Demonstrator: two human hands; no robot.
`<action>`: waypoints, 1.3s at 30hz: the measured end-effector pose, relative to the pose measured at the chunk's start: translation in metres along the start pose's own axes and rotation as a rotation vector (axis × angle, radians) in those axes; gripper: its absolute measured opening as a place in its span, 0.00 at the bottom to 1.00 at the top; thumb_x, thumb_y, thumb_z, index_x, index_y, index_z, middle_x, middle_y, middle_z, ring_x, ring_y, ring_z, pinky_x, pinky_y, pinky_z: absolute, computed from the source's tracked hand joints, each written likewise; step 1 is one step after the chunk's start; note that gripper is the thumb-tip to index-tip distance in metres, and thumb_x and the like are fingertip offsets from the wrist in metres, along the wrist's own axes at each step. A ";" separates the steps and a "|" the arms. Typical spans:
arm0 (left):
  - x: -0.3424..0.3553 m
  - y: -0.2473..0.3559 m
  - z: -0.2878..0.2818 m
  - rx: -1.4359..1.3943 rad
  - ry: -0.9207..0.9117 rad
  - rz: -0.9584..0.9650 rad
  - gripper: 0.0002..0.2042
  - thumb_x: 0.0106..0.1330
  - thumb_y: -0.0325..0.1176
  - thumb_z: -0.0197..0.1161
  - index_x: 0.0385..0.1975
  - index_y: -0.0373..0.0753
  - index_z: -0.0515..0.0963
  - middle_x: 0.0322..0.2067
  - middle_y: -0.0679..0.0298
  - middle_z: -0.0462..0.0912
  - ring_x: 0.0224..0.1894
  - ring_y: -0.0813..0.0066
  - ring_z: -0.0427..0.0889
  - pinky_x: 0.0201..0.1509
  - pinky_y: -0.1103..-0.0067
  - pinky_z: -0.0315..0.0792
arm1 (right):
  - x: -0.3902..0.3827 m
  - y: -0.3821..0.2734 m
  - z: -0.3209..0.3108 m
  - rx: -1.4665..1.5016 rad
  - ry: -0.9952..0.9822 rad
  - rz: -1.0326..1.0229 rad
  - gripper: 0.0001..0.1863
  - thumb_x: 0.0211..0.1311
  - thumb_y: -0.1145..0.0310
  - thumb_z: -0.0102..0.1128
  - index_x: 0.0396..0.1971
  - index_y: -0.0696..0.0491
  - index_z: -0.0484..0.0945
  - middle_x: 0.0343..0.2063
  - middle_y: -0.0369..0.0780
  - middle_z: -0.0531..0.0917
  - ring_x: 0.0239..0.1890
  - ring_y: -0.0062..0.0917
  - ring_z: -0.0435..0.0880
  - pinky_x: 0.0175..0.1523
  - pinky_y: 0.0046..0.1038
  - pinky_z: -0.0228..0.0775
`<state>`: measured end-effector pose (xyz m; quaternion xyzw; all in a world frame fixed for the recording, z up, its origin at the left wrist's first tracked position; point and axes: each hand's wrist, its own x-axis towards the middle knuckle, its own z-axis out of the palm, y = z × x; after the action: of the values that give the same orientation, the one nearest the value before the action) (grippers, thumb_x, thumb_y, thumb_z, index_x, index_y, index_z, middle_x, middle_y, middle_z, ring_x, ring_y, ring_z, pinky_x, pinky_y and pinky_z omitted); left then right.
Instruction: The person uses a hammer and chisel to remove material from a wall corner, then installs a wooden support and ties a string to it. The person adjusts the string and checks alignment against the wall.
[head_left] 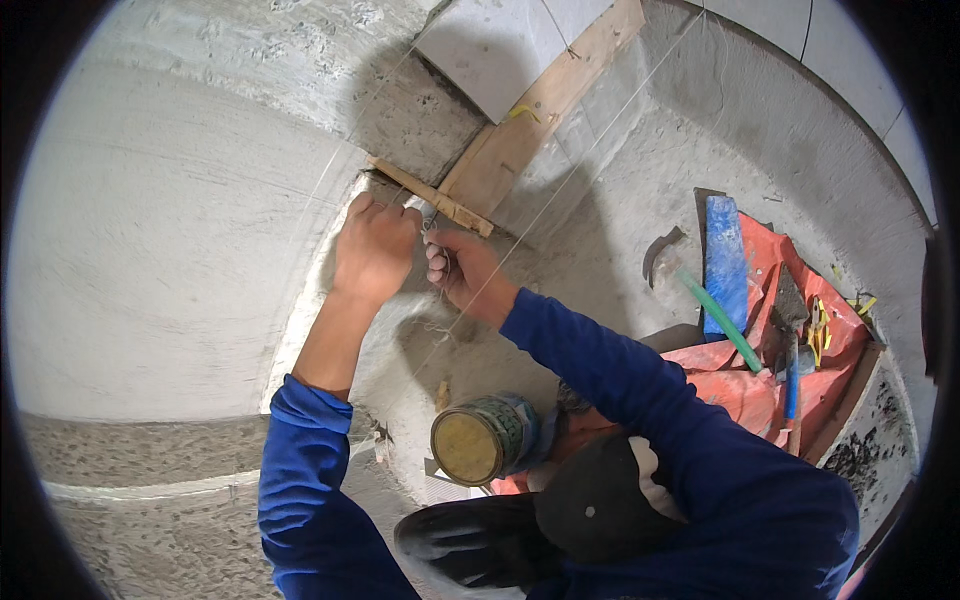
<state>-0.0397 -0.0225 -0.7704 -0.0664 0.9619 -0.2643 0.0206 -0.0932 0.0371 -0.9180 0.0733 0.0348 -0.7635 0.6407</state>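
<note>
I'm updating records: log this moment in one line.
left hand near wooden strip, grip unclear; right hand holding string; blue-handled tool on red sheet

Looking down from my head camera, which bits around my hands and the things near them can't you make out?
All in the head view:
Left hand: its fingertips are hidden behind its own back and knuckles.
String at the right hand: too fine to tell whether it is knotted.
Can: its far end is turned away.
White tile: cut off by the upper edge.
</note>
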 end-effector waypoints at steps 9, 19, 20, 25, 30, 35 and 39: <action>0.014 -0.001 -0.001 -0.034 -0.058 -0.053 0.11 0.43 0.19 0.61 0.28 0.40 0.79 0.29 0.60 0.82 0.39 0.64 0.80 0.54 0.72 0.66 | -0.004 -0.007 0.007 0.127 -0.027 0.003 0.04 0.68 0.70 0.55 0.33 0.54 0.74 0.20 0.31 0.77 0.19 0.14 0.74 0.25 0.17 0.67; 0.010 -0.008 0.013 -0.092 0.100 -0.045 0.08 0.50 0.24 0.61 0.31 0.41 0.80 0.30 0.61 0.82 0.39 0.67 0.82 0.58 0.72 0.65 | -0.018 -0.016 0.012 0.060 0.014 0.031 0.05 0.69 0.68 0.55 0.36 0.52 0.77 0.26 0.32 0.82 0.22 0.15 0.78 0.28 0.19 0.74; 0.010 -0.008 0.014 -0.097 0.089 -0.049 0.08 0.50 0.24 0.60 0.31 0.41 0.80 0.30 0.61 0.82 0.39 0.66 0.83 0.58 0.71 0.65 | -0.021 -0.019 0.014 0.014 0.004 0.025 0.05 0.69 0.67 0.55 0.37 0.52 0.77 0.26 0.33 0.83 0.23 0.15 0.78 0.28 0.19 0.74; 0.011 -0.007 0.017 -0.131 0.167 -0.035 0.06 0.50 0.25 0.60 0.28 0.40 0.80 0.29 0.60 0.83 0.37 0.65 0.83 0.57 0.71 0.67 | -0.035 -0.037 0.025 -0.412 0.038 -0.127 0.08 0.66 0.66 0.59 0.36 0.55 0.79 0.25 0.36 0.83 0.20 0.15 0.78 0.25 0.18 0.71; 0.013 -0.005 0.016 -0.150 0.282 -0.034 0.05 0.50 0.24 0.60 0.26 0.40 0.81 0.26 0.60 0.83 0.35 0.64 0.83 0.54 0.71 0.69 | -0.038 -0.064 0.042 -1.046 -0.013 -0.379 0.10 0.62 0.67 0.61 0.31 0.59 0.82 0.20 0.36 0.82 0.14 0.14 0.72 0.19 0.17 0.61; 0.015 -0.003 0.014 -0.153 0.244 -0.070 0.06 0.51 0.25 0.58 0.26 0.40 0.82 0.25 0.59 0.83 0.34 0.64 0.83 0.54 0.72 0.69 | -0.028 -0.077 0.051 -1.090 -0.003 -0.383 0.08 0.61 0.69 0.61 0.29 0.59 0.82 0.17 0.35 0.79 0.13 0.12 0.68 0.17 0.16 0.54; 0.013 -0.004 0.013 -0.109 0.236 -0.074 0.06 0.52 0.26 0.57 0.25 0.40 0.82 0.25 0.60 0.83 0.34 0.64 0.83 0.53 0.72 0.69 | -0.022 -0.076 0.050 -1.003 -0.029 -0.389 0.07 0.61 0.71 0.60 0.30 0.59 0.81 0.16 0.34 0.77 0.13 0.12 0.65 0.17 0.16 0.50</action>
<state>-0.0516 -0.0340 -0.7797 -0.0714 0.9674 -0.2183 -0.1062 -0.1671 0.0648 -0.8684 -0.2600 0.3995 -0.7586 0.4443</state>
